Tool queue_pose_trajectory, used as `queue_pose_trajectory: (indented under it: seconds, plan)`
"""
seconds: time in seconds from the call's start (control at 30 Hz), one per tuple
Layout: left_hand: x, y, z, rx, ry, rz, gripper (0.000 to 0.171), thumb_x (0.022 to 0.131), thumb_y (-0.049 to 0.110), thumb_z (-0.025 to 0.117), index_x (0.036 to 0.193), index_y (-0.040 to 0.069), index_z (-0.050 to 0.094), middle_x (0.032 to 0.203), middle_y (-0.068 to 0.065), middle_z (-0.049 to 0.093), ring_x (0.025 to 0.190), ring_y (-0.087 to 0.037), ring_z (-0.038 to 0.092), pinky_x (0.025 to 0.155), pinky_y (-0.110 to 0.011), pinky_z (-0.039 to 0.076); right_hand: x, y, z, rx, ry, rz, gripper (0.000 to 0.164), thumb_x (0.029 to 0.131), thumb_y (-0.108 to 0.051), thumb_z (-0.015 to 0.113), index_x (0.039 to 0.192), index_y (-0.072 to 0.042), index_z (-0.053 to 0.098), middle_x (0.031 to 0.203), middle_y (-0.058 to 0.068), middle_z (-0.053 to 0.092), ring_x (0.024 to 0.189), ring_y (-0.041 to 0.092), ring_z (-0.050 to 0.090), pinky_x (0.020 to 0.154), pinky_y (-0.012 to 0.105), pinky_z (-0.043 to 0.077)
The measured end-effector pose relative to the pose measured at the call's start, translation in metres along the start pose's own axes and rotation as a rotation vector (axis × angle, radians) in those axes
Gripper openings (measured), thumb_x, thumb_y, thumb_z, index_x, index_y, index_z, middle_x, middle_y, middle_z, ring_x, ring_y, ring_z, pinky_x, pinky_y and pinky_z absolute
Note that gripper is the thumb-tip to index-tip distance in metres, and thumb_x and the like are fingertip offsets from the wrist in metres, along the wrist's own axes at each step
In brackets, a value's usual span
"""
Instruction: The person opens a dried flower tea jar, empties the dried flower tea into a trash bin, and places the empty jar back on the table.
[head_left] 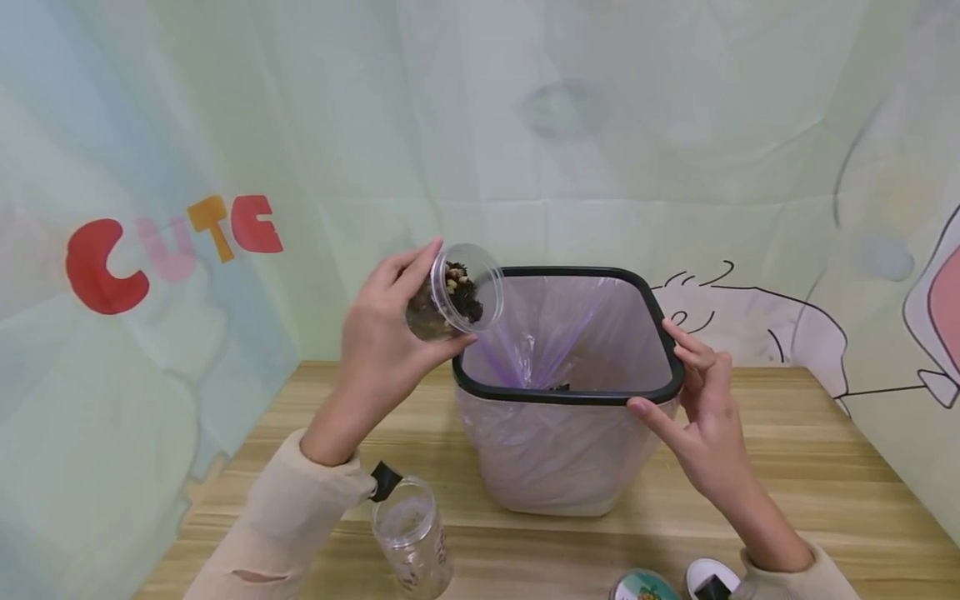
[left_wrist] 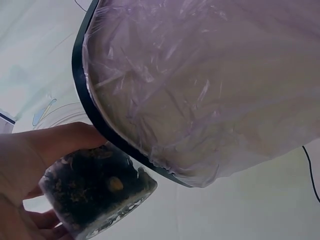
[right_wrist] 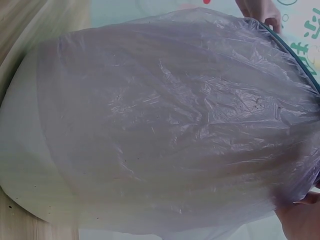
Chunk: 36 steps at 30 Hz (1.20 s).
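My left hand [head_left: 382, 333] grips a clear plastic jar [head_left: 429, 318], tilted with its mouth toward the trash bin. Dark crumbly material with light brown pieces [head_left: 459, 287] lies inside the jar; the left wrist view shows it packed against the jar's wall [left_wrist: 95, 185]. The trash bin [head_left: 555, 396] has a black rim and a pale purple plastic bag [right_wrist: 165, 125] lining it and folded down outside. At the bin's right side, my right hand [head_left: 708, 425] holds the rim, thumb at the front corner and fingers along the side. Some dark bits [head_left: 560, 387] show inside the bin.
A second clear jar [head_left: 412, 533], uncapped, stands on the wooden table [head_left: 787, 467] below my left forearm. Near the front edge lie a green patterned round lid [head_left: 643, 586] and a white round lid [head_left: 703, 572]. A printed cloth [head_left: 360, 150] hangs behind and at the sides.
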<state>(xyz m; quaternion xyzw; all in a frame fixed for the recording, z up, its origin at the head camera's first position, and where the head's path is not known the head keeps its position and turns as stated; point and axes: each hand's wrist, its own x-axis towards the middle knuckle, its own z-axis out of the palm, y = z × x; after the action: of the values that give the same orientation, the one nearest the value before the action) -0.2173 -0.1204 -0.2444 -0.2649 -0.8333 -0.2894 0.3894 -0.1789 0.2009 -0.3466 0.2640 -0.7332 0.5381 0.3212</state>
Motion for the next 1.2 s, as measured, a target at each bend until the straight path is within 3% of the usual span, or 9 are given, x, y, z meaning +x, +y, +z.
queue_pose_trajectory:
  seconds: [0.5,0.83,1.2]
  plan:
    - [0.006,0.006,0.007,0.085,-0.001,0.096,0.100,0.060,0.018,0.098,0.148,0.015,0.050,0.138,-0.012,0.053,0.126,-0.029,0.049,0.096,-0.049,0.048,0.000,-0.001,-0.001,-0.012,-0.006,0.008,0.067,0.077,0.016,0.075,0.128,0.010,0.031,0.156,0.014,0.034,0.131,0.014,0.049,0.101,0.016,0.041]
    - [0.009,0.009,0.010,0.120,0.004,0.158,0.098,0.058,0.012,0.098,0.146,0.015,0.053,0.138,-0.012,0.053,0.122,-0.031,0.051,0.089,-0.048,0.052,0.000,-0.002,-0.002,-0.035,-0.007,0.023,0.068,0.077,0.014,0.076,0.129,0.009,0.031,0.156,0.010,0.034,0.130,0.012,0.050,0.101,0.016,0.041]
    - [0.009,0.011,0.013,0.139,0.003,0.230,0.098,0.059,0.003,0.095,0.146,0.016,0.052,0.138,-0.015,0.051,0.122,-0.033,0.051,0.094,-0.047,0.049,-0.001,-0.002,-0.001,-0.036,-0.002,0.022,0.067,0.077,0.014,0.076,0.127,0.009,0.032,0.156,0.011,0.035,0.130,0.012,0.050,0.101,0.016,0.042]
